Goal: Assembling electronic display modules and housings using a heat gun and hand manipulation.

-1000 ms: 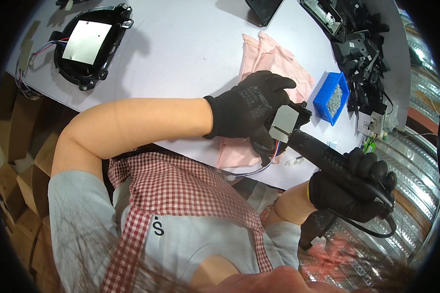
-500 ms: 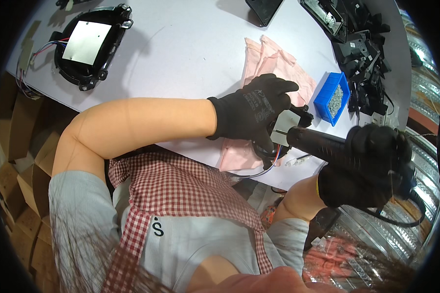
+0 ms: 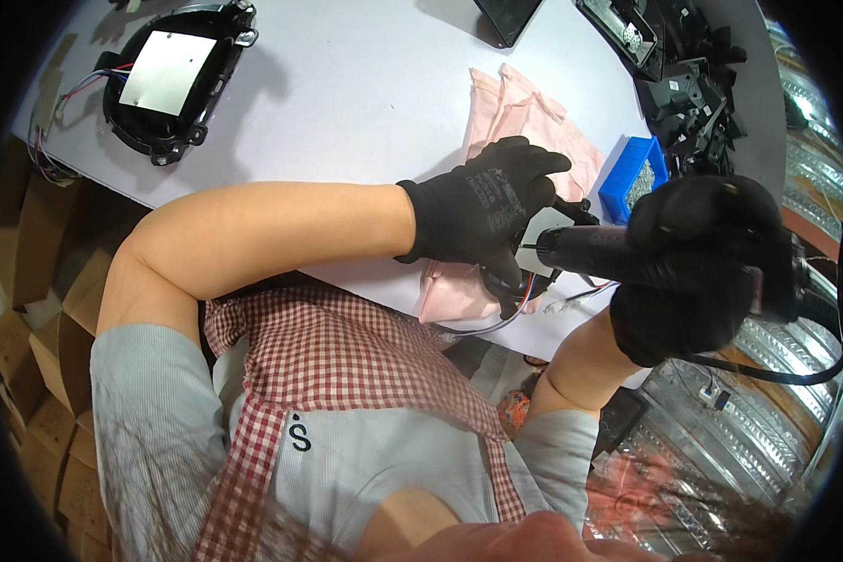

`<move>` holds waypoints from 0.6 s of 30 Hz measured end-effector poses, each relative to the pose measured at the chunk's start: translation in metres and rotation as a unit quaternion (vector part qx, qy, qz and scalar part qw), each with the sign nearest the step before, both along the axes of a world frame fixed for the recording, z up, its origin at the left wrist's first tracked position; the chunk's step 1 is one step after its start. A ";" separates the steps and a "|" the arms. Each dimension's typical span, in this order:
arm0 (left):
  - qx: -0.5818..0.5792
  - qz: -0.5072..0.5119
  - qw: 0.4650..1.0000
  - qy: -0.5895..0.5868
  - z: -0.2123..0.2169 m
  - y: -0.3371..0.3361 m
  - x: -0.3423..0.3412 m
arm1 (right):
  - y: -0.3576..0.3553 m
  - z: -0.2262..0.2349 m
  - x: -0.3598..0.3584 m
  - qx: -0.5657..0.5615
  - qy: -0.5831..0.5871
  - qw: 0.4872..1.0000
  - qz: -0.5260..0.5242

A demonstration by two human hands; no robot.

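A black housing with a pale plate on top lies on a pink cloth near the table's front edge. My left hand, in a black glove, grips its left side, with the thumb on the near side and the other fingers on the far side. My right hand, also gloved in black, is wrapped around a black electric screwdriver. The screwdriver lies nearly level, its thin bit pointing left over the pale plate; whether the bit touches is unclear. Coloured wires run from the housing's near side.
A blue bin of small metal screws stands just beyond my right hand. A larger black housing with a pale plate and wires sits at the far left. Black plastic parts are heaped at the right; the screwdriver's cable loops below my right hand.
My right hand has moved up in the picture with the screwdriver, which now lies closer to level and covers part of the blue bin. My left hand has stayed nearly in place.
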State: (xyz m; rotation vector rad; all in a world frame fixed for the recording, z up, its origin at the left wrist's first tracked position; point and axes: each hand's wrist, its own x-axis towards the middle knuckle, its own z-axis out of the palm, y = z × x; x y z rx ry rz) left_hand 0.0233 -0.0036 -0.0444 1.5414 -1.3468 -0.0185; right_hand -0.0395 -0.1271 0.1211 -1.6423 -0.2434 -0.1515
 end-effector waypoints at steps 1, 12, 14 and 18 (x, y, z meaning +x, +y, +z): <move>-0.003 0.000 1.000 0.000 0.000 -0.001 0.000 | 0.012 -0.013 -0.005 0.092 -0.003 0.995 -0.045; 0.074 -0.023 0.997 0.016 0.009 0.005 0.006 | 0.000 -0.004 -0.022 -0.002 -0.106 0.992 0.062; 0.044 -0.015 0.999 0.012 0.010 0.004 0.004 | -0.002 -0.008 -0.037 0.021 -0.178 0.978 -0.108; 0.092 -0.030 0.994 0.039 0.026 0.007 0.002 | -0.025 0.029 -0.077 0.196 -0.306 0.922 -0.130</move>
